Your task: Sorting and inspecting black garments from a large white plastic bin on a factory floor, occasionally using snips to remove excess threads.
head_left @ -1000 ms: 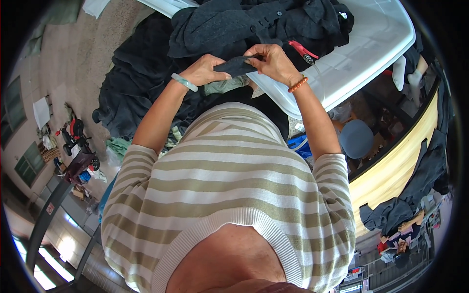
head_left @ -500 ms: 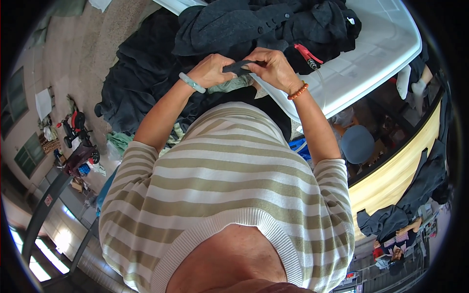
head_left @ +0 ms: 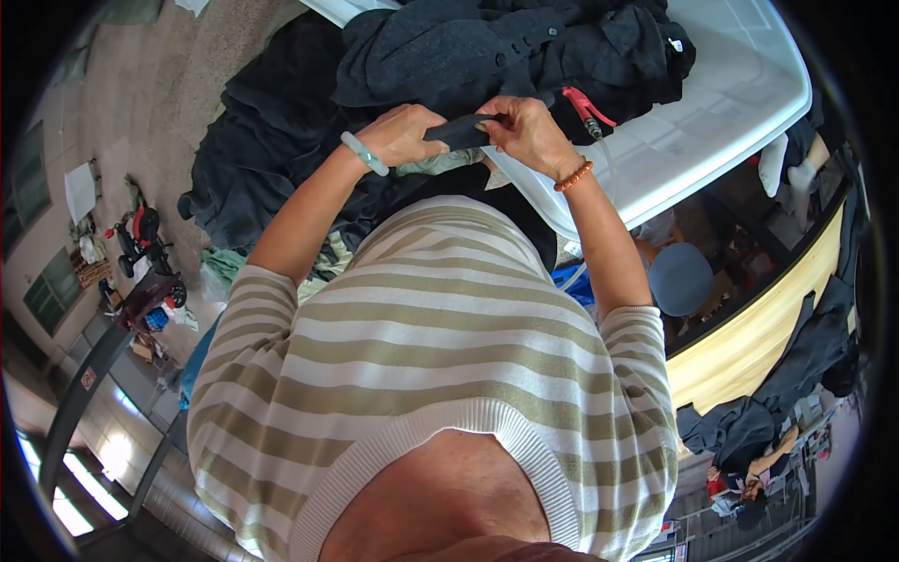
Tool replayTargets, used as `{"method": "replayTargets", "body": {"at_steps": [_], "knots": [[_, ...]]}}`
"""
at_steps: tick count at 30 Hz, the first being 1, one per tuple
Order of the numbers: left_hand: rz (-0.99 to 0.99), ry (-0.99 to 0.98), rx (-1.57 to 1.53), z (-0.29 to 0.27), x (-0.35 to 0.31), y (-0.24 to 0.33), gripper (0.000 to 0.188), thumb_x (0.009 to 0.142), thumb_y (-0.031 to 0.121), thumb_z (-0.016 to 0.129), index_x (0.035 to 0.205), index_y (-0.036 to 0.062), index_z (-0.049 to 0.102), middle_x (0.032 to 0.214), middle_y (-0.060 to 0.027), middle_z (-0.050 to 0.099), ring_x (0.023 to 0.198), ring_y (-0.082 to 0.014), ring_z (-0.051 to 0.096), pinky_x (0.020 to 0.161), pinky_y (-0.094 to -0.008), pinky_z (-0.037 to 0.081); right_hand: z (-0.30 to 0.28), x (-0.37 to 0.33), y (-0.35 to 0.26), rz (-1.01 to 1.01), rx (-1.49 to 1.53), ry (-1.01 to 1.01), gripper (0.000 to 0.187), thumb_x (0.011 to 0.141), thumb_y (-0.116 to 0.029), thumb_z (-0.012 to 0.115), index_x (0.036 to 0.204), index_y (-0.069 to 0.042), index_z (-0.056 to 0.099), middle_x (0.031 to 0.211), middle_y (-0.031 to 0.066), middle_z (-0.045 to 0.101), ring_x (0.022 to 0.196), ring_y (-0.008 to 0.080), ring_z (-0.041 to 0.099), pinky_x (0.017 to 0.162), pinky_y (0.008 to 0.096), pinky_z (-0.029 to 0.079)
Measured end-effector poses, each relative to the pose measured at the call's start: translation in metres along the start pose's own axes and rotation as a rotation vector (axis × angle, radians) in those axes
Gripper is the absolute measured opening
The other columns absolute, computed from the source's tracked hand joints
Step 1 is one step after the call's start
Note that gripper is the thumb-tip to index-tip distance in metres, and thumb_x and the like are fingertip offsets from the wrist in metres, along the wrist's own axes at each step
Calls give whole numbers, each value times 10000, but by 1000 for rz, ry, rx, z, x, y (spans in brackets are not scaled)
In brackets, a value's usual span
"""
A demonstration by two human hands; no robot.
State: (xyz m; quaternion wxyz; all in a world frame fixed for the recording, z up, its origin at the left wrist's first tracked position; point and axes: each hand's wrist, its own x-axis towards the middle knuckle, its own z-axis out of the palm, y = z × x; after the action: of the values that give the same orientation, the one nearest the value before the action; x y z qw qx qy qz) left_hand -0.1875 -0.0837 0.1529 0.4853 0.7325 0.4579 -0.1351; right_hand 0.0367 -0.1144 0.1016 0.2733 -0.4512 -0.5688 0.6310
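Between my two hands a dark edge of cloth (head_left: pixel 461 132) is stretched, part of a dark garment whose rest runs into the pile. My left hand (head_left: pixel 405 136), below a pale bangle, pinches its left end between thumb and fingers. At its right end, my right hand (head_left: pixel 524 128), with an orange bead bracelet at the wrist, grips the same edge with closed fingers. Just beyond my hands lies a dark buttoned garment (head_left: pixel 421 61), bunched on a white table top. Right of my right hand rests a red-handled air gun (head_left: pixel 588 110) with a clear hose.
The white table top (head_left: pixel 721 112) has a raised rim and spreads to the right. More dark clothes (head_left: pixel 248 169) hang over its left side. Beneath the right side stands a round blue-grey stool (head_left: pixel 681 279). A wooden table (head_left: pixel 758 347) with dark garments and another person (head_left: pixel 754 482) are farther right.
My hands have drawn slightly apart, and more of the dark cloth edge shows between them. Both keep their hold. The view has shifted a little.
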Motion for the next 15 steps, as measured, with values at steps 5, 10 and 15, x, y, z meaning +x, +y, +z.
{"method": "replayTargets", "body": {"at_steps": [5, 10, 15], "knots": [[184, 618, -161, -3, -10, -41, 225, 753, 107, 745, 959, 49, 674, 944, -82, 597, 860, -237, 600, 753, -305, 484, -10, -6, 21, 79, 16, 44, 119, 869, -36, 618, 962, 39, 626, 689, 51, 612, 587, 88, 556, 565, 257, 474], [43, 880, 429, 15, -10, -69, 599, 687, 133, 784, 1231, 151, 534, 1126, -130, 547, 1088, -325, 518, 937, -417, 400, -21, 2, 45, 171, 164, 45, 127, 905, -42, 587, 1013, 23, 595, 771, 10, 601, 591, 50, 525, 539, 220, 465], [123, 995, 378, 19, 11, -92, 466, 701, 22, 644, 1142, 124, 537, 1063, -137, 583, 1007, -339, 569, 881, -414, 421, -30, 15, 57, 231, 147, -14, 137, 926, -57, 585, 1045, 12, 577, 795, -6, 585, 633, 51, 541, 583, 200, 485]]}}
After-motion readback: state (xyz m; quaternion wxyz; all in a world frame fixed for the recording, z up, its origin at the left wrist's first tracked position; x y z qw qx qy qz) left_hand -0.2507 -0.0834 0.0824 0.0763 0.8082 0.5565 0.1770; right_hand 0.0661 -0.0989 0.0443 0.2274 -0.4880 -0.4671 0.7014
